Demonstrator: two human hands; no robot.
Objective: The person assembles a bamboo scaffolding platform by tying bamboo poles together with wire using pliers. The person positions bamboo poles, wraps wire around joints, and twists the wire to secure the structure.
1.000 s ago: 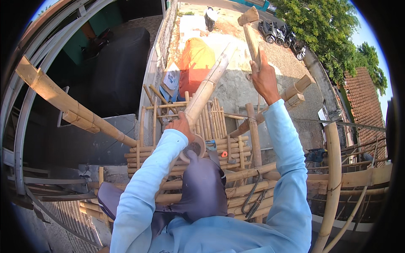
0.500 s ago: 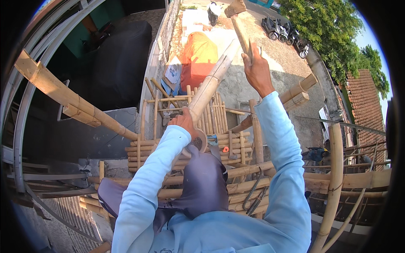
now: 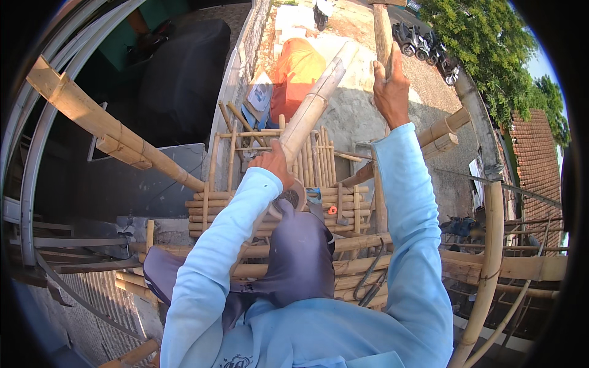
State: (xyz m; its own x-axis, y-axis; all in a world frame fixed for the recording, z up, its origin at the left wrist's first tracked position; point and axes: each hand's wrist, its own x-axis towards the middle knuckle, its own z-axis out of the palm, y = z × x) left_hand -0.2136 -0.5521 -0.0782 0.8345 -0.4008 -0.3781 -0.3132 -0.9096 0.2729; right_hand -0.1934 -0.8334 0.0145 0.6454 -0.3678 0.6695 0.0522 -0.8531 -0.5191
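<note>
A thick bamboo pole (image 3: 316, 98) slants up and away in front of me, its far end split or ragged. My left hand (image 3: 273, 165) is closed around its near part, above my raised knee. A round, hollow-looking rim (image 3: 299, 195) shows just below that hand; what it belongs to is unclear. Up to the right, my right hand (image 3: 391, 89) grips the wooden handle of a hammer (image 3: 382, 30). The hammer stands nearly upright, and the picture's top edge cuts off most of its head.
Below me lies a platform of bamboo poles (image 3: 343, 211), with an orange tape measure (image 3: 332, 210) and a bow-shaped saw (image 3: 372, 276) on it. Bamboo beams (image 3: 116, 144) rise at left, and an upright post (image 3: 489, 245) stands at right. Parked motorbikes (image 3: 423, 46) are far below.
My right hand has lifted the hammer higher and a little right, turning it more upright. My left hand keeps its hold on the bamboo pole. The whole view has shifted slightly.
</note>
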